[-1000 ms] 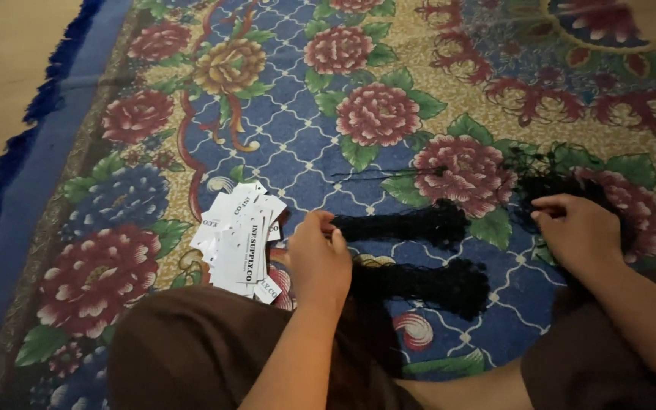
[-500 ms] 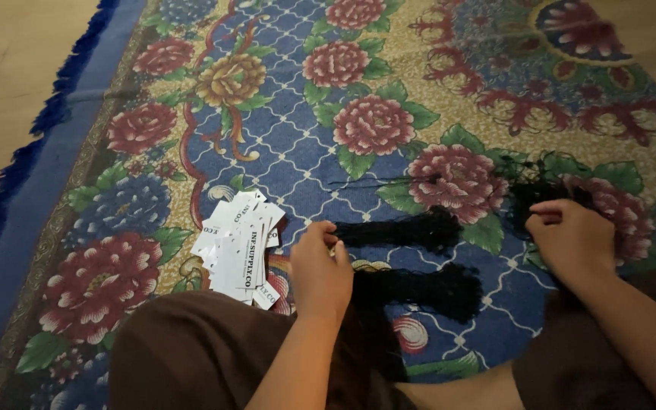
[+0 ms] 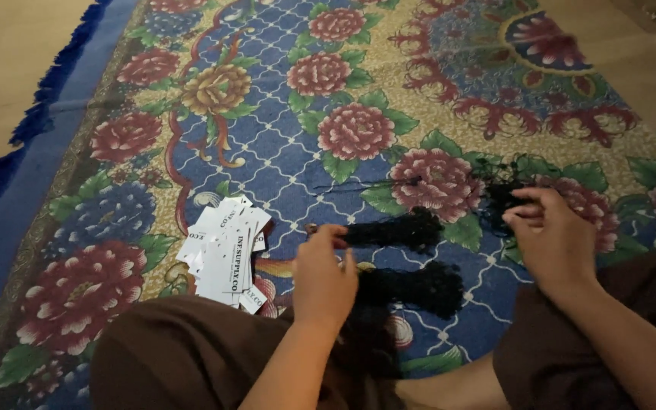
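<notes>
hands sorting black fibre bundles on a floral rug

left hand (image 3: 324, 277) pinches the end of a black bundle (image 3: 392, 230) lying on the rug (image 3: 282, 152); right hand (image 3: 552, 235) pinches strands from a loose black tangle (image 3: 499, 197). white cards (image 3: 225, 250) lie just left.

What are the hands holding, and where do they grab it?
The left hand pinches one end of a black hair bundle. The right hand grips a loose black tangle at its edge.

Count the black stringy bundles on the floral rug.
3: one black stringy bundle at the left hand, one nearer the person, and a loose tangle under the right hand. More may be hidden.
</notes>
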